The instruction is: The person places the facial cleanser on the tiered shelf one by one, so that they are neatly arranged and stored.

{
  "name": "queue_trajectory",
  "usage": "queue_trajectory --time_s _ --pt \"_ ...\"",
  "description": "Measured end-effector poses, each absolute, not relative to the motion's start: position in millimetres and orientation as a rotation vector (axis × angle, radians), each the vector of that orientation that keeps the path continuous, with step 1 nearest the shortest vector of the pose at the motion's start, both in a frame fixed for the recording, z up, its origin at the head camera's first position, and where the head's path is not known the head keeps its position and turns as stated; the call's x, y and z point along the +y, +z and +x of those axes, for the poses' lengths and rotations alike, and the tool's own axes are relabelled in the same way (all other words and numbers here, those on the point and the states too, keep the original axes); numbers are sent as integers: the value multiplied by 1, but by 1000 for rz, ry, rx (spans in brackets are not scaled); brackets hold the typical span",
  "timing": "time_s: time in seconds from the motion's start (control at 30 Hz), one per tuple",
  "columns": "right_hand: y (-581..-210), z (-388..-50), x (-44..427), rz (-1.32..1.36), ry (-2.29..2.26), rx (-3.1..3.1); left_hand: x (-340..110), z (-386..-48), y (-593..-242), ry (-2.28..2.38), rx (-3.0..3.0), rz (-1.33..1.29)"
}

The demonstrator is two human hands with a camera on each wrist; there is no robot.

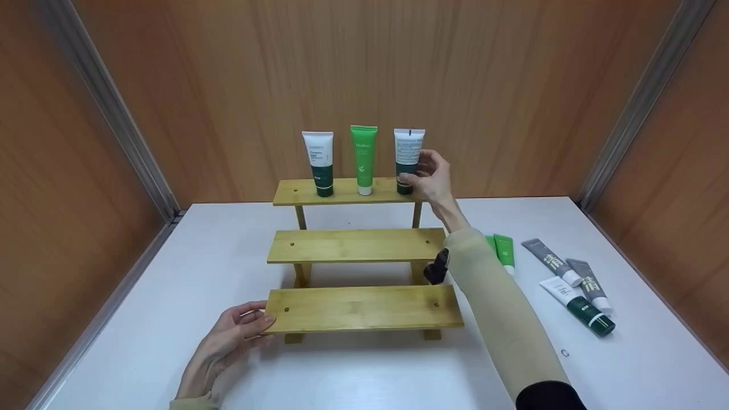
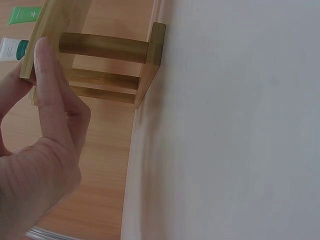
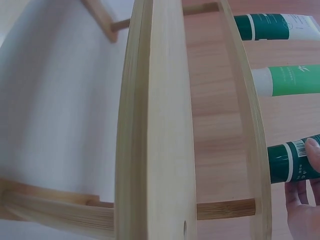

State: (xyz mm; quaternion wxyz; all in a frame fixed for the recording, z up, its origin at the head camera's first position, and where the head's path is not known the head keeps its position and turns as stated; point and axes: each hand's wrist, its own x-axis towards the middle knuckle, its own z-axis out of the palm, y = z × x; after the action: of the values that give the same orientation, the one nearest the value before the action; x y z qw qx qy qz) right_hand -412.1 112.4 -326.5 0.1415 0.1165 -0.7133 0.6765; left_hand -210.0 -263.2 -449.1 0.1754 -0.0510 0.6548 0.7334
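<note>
A three-tier wooden display stand [image 1: 356,307] stands on the white table. My left hand [image 1: 230,336] pinches the left end of its lowest shelf between thumb and fingers; the left wrist view shows that hand [image 2: 45,150] close up. At the top shelf's right side, my right hand [image 1: 430,176] grips a white and dark green squeeze tube [image 1: 409,149], its cap down on the board and its printed back facing me. To its left stand a bright green tube [image 1: 364,156] and another white and dark green tube [image 1: 320,162], both upright on their caps.
Right of the stand lie two grey tubes [image 1: 549,261], a white and dark green tube [image 1: 581,307] and two green tubes [image 1: 504,250], partly behind my right sleeve [image 1: 501,307]. A small ring-like mark [image 1: 565,353] shows on the table. Wooden panels [image 1: 364,68] enclose the back and sides.
</note>
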Motion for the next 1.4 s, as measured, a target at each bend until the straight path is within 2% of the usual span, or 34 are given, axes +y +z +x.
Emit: queue_trajectory --time_s 0.37,0.7,1.1,1.4 --pt "-328 -408 117 376 1929 -2084 -263 -211 -450 2087 1851 -113" --pt "-336 -380 146 415 1869 -2100 -261 -213 -448 2061 1871 -155" --pt "-356 -314 228 527 1557 -2386 -260 -213 -448 2040 1896 -201" --pt "-396 -275 318 545 1311 -2551 -260 -212 -449 2050 1878 -222"
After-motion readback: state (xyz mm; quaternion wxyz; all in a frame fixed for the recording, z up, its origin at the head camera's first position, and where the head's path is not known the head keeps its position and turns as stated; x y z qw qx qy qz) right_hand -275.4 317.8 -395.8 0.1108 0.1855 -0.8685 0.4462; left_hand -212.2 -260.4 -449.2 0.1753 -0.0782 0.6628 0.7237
